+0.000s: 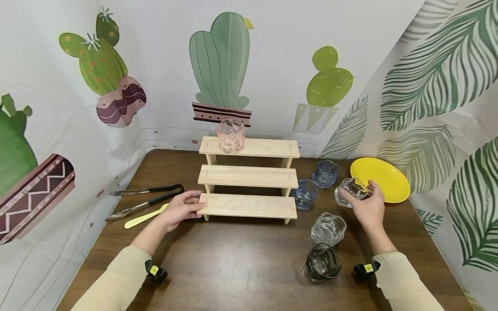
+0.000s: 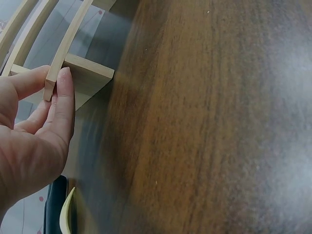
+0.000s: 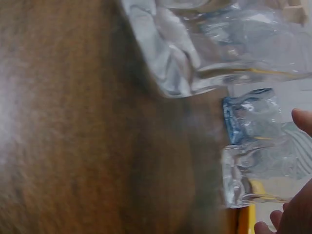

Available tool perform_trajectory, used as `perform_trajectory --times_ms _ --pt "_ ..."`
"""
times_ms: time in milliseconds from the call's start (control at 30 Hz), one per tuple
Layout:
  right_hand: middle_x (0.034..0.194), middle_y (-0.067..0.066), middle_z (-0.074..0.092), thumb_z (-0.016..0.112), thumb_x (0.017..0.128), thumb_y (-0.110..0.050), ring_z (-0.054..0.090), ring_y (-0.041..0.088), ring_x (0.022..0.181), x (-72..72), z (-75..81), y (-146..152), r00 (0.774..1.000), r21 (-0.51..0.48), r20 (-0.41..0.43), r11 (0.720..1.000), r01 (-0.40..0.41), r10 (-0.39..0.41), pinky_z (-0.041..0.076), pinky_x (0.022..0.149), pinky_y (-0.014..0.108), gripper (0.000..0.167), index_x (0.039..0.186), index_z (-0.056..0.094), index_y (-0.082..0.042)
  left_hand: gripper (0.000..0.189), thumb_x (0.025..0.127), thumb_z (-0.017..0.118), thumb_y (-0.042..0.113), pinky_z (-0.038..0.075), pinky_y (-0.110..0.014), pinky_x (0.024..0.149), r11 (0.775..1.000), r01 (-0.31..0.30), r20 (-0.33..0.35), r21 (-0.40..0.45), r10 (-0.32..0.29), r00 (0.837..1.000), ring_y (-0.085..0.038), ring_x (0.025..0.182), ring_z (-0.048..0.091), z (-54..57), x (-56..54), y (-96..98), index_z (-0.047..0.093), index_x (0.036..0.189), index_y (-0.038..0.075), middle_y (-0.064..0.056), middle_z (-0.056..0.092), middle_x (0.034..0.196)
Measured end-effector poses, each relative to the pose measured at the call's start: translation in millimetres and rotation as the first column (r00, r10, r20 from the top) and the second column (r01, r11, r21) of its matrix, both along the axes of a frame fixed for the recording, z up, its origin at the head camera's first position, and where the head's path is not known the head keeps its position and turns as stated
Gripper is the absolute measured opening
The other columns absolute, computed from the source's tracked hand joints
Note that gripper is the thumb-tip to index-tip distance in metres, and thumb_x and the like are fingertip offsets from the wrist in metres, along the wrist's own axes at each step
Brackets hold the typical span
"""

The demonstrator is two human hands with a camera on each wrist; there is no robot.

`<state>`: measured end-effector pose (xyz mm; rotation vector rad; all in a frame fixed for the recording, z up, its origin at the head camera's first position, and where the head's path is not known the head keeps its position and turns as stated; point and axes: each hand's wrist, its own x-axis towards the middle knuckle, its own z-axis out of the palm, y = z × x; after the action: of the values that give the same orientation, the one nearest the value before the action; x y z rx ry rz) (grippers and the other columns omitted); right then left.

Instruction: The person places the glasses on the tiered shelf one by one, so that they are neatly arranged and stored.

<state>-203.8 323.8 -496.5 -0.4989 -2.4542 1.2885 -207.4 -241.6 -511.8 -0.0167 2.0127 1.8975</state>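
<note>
At the left end of the lowest step of a three-tier wooden display stand (image 1: pixel 249 205), my left hand (image 1: pixel 180 211) grips the board. The left wrist view shows the thumb above the board (image 2: pixel 68 41) and the fingers beneath it. My right hand (image 1: pixel 369 209) is spread around a clear glass (image 1: pixel 351 193) that stands on the table, thumb at its left side and fingers at its right. In the right wrist view the thumb (image 3: pixel 303 122) stands slightly apart from that glass (image 3: pixel 258 173). On the top step sits a pink glass (image 1: pixel 231 137).
Two blue glasses (image 1: pixel 326 174) stand right of the stand. Nearer are another clear glass (image 1: pixel 328 230) and a dark grey glass (image 1: pixel 322 263). A yellow plate (image 1: pixel 389 181) lies at back right. Tongs (image 1: pixel 155 198) and a pale yellow utensil (image 1: pixel 145 217) lie left. Patterned cloth hangs behind.
</note>
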Motion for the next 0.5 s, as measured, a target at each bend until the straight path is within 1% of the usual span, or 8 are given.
perform_trajectory --times_ms 100,167,333,500 --pt "0.158 0.027 0.036 0.087 0.085 -0.041 0.035 0.043 0.143 -2.4 -6.2 0.0 1.000 -0.028 0.019 1.000 0.007 -0.006 0.031 0.118 0.057 0.107 0.162 0.024 -0.002 0.063 0.099 0.070 0.007 0.062 -0.034 0.081 1.000 -0.002 -0.001 0.000 0.002 1.000 -0.020 0.094 0.069 0.7 0.2 0.4 0.038 0.152 -0.007 -0.021 0.061 0.123" --pt "0.156 0.027 0.038 0.087 0.085 -0.040 0.038 0.042 0.141 -3.6 -9.2 -0.6 1.000 -0.044 0.028 0.999 0.013 -0.012 0.033 0.117 0.056 0.107 0.162 0.024 -0.002 0.063 0.099 0.070 0.007 0.062 -0.034 0.082 1.000 0.000 -0.001 0.002 0.000 1.000 -0.020 0.094 0.069 0.8 0.2 0.7 0.038 0.152 -0.007 -0.021 0.061 0.123" --pt "0.147 0.026 0.045 0.087 0.085 -0.037 0.044 0.039 0.131 -5.4 -13.0 -1.9 0.999 -0.055 0.037 0.998 0.038 -0.036 0.038 0.108 0.054 0.104 0.161 0.024 -0.003 0.065 0.099 0.071 0.007 0.062 -0.034 0.081 1.000 0.004 -0.007 0.006 -0.004 1.000 -0.019 0.093 0.069 -1.0 -0.7 0.6 0.038 0.153 -0.009 -0.020 0.061 0.121" --pt "0.147 0.026 0.046 0.087 0.086 -0.037 0.046 0.038 0.128 -7.4 -15.1 -1.6 0.998 -0.052 0.042 0.997 0.048 -0.046 0.040 0.104 0.052 0.103 0.160 0.024 -0.003 0.064 0.099 0.071 0.007 0.062 -0.034 0.081 1.000 0.001 -0.010 0.003 -0.001 1.000 -0.020 0.093 0.069 -0.6 -0.9 0.3 0.038 0.153 -0.008 -0.020 0.062 0.121"
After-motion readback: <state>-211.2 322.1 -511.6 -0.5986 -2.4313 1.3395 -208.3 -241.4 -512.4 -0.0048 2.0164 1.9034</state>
